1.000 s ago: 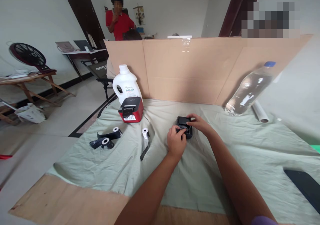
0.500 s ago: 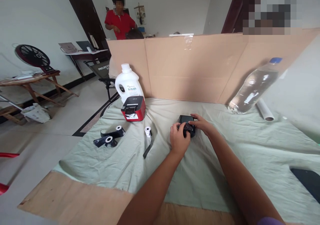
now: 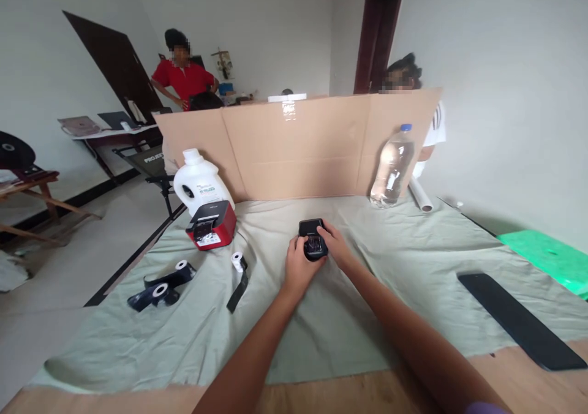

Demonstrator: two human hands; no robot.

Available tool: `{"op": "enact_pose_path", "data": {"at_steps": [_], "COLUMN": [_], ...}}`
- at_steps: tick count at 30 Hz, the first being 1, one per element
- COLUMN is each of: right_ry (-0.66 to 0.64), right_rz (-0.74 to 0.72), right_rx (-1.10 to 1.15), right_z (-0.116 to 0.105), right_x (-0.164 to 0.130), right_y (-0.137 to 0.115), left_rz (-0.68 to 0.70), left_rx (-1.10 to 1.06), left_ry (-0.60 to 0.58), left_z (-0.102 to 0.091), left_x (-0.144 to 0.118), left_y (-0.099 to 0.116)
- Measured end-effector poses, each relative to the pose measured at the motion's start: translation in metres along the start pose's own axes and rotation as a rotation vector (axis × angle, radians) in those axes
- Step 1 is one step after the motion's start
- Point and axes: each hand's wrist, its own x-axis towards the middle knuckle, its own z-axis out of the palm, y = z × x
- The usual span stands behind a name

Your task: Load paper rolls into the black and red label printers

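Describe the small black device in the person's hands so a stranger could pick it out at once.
Start at the cardboard screen standing across the back of the green cloth. In front of its middle, the left hand and right hand meet around a small black device. Unlike the red printer to its left, it is all black and the only thing held.

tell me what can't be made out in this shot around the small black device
- Head view: the front half of the small black box-shaped device is covered by the left hand and right hand, so their grip underneath is hidden.
- Its open top is too small to read.
- The print on the white plastic jug label is too small.
- The flat black slab shows no detail.
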Motion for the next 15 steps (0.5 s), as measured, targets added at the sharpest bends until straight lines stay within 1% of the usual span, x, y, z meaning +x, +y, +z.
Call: {"op": "enact_pose_path", "data": {"at_steps": [2,4,7,10,11,13,15], "right_ry": [0.067,0.176,0.308,0.366,0.383,0.414,0.417], "right_rz": [-0.018,-0.017,0.014,0.064,0.078,0.094,0.1], "right_rx": [0.063,0.095,0.127,0.221,0.246,0.27,0.256], "right_z": [-0.028,-0.062,-0.121,-0.174,-0.187,-0.206,-0.216], "right_x": [0.001,0.01,0.03,0.046,0.049,0.049,0.047], "right_y": [0.001,0.006,0.02,0.039,0.047,0.063,0.079], "left_rz": [0.035,0.059,0.08,0.07,0.058,0.032,0.002], "left_rx": [0.002,0.028,0.077,0.088,0.089,0.094,0.105], "left_ry": [-0.004,-0.027,-0.079,-0.116,-0.128,-0.156,-0.18], "left_z": [0.012,0.034,0.084,0.142,0.159,0.187,0.207], "left_x": [0.006,0.018,0.039,0.055,0.057,0.058,0.055], "left_y": [0.021,0.046,0.086,0.118,0.125,0.135,0.139]}}
